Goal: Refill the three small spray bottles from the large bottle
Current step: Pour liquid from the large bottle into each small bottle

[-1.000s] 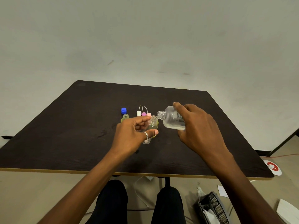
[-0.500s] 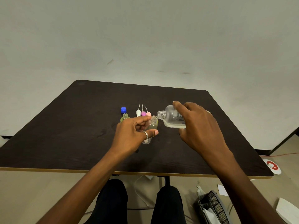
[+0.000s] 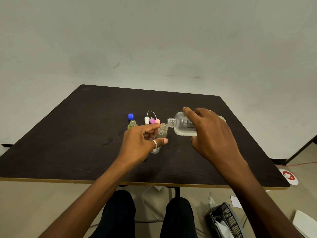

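The left hand's [image 3: 137,145] fingers [image 3: 152,127] pinch a small clear bottle [image 3: 161,133] and hide much of its side, so its fill cannot be judged. It leans over the dark surface [image 3: 68,134], open mouth just beside the neck of the large bottle [image 3: 181,124]. The right hand [image 3: 211,134] grips that bottle on its side and covers its rear half; a little pale liquid pools along its low wall. Whether anything pours cannot be seen. Beyond stand an open greenish small bottle [image 3: 132,125], a blue cap [image 3: 130,116] and three spray tops [image 3: 152,120].
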Available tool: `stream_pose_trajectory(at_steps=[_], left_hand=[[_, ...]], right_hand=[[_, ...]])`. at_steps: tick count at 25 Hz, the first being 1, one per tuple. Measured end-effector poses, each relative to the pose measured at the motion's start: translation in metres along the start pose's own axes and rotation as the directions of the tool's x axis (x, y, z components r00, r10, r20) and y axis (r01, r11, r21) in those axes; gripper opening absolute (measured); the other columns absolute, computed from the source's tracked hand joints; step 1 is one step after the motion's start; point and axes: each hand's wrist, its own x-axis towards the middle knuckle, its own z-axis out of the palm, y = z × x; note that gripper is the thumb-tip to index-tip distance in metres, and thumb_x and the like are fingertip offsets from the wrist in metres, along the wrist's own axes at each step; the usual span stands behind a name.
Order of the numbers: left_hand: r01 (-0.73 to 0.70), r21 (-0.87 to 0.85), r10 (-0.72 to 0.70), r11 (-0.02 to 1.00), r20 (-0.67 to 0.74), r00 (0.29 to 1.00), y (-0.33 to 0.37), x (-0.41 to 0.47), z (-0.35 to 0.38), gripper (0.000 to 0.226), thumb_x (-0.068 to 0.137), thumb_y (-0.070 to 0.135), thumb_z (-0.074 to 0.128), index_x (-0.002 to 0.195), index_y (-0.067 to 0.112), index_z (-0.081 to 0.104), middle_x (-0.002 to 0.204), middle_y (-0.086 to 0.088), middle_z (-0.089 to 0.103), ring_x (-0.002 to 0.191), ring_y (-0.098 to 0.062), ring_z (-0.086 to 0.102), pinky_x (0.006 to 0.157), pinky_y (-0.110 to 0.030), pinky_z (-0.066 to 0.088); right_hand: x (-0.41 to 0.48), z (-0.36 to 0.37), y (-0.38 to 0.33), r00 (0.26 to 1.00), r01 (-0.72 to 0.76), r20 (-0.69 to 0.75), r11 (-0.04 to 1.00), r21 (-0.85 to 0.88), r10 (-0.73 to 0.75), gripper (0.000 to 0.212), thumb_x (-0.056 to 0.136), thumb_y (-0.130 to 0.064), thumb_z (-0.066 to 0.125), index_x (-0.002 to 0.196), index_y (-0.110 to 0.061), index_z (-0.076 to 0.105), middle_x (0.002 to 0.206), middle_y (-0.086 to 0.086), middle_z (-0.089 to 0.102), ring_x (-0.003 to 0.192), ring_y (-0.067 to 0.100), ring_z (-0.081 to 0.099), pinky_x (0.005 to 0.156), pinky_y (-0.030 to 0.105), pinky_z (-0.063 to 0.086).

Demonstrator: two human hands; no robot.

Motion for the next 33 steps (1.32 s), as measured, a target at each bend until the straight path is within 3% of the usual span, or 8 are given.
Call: stream_pose_trajectory(at_steps=[8,13,20,33], left_hand=[[0.005,-0.01,-0.005,1.0,0.014,1.0,0.0007,-0.0005,0.0001,0.059,0.07,0.019,0.087,0.126,0.016,0.066,0.11,0.005,0.074,0.089,0.019,0.063,0.076,0.001,0.045],[0.007,-0.019,-0.007,1.0,0.015,1.0,0.0016,-0.0009,0.0005,0.059,0.07,0.017,0.087,0.125,0.015,0.066,0.098,0.014,0.07,0.084,0.021,0.062,0.073,0.002,0.044],[0.001,-0.008,-0.001,1.0,0.009,1.0,-0.0003,-0.0006,0.0005,0.059,0.07,0.02,0.087,0.125,0.017,0.067,0.109,0.005,0.074,0.091,0.018,0.063,0.078,0.0,0.046],[0.007,-0.021,-0.007,1.0,0.018,1.0,0.0008,-0.0011,0.001,0.058,0.071,0.016,0.086,0.126,0.015,0.066,0.105,0.006,0.074,0.084,0.021,0.062,0.073,0.001,0.045]], right_hand=[[-0.0005,-0.0008,-0.0014,1.0,-0.005,-0.01,1.0,0.004,0.005,0.082,0.072,-0.017,0.082,0.143,-0.026,0.042,0.13,0.009,0.057,0.118,0.029,0.054,0.089,0.041,0.052],[-0.0006,-0.0013,-0.0013,1.0,-0.001,-0.016,1.0,-0.005,0.001,0.082,0.071,-0.016,0.081,0.143,-0.025,0.043,0.129,0.009,0.058,0.117,0.029,0.054,0.088,0.041,0.052],[-0.0011,-0.0021,-0.002,1.0,-0.001,-0.016,1.0,-0.007,0.0,0.083,0.07,-0.014,0.082,0.143,-0.025,0.044,0.128,0.01,0.058,0.116,0.03,0.055,0.088,0.042,0.052],[-0.0001,-0.0004,-0.0019,1.0,0.0,-0.014,1.0,-0.015,-0.001,0.084,0.07,-0.015,0.083,0.143,-0.024,0.044,0.128,0.011,0.058,0.117,0.031,0.055,0.088,0.044,0.052]])
